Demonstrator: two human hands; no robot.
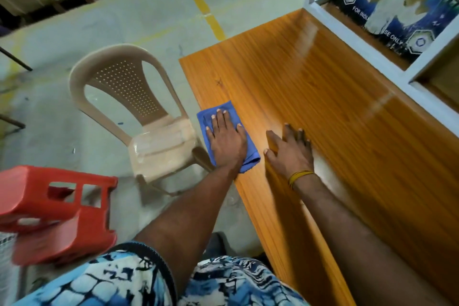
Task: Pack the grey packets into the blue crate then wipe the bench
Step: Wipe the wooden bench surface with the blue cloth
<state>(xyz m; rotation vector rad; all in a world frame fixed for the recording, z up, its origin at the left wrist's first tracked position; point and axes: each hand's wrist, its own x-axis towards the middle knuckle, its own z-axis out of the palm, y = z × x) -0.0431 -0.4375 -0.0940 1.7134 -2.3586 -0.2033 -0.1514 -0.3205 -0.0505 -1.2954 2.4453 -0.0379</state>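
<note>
The orange wooden bench (323,87) runs from the near right to the far middle. A folded blue cloth (224,110) lies on it near its left edge. My left hand (227,139) presses flat on the cloth with the fingers straight. My right hand (289,150) rests flat on the bare wood just right of the cloth, fingers spread, a yellow band on the wrist. No grey packets and no blue crate are in view.
A beige plastic chair (124,97) stands on the floor left of the bench, close to its edge. A red plastic stool (57,211) is at the near left. A white-framed partition with a blue poster (397,0) borders the bench's right side.
</note>
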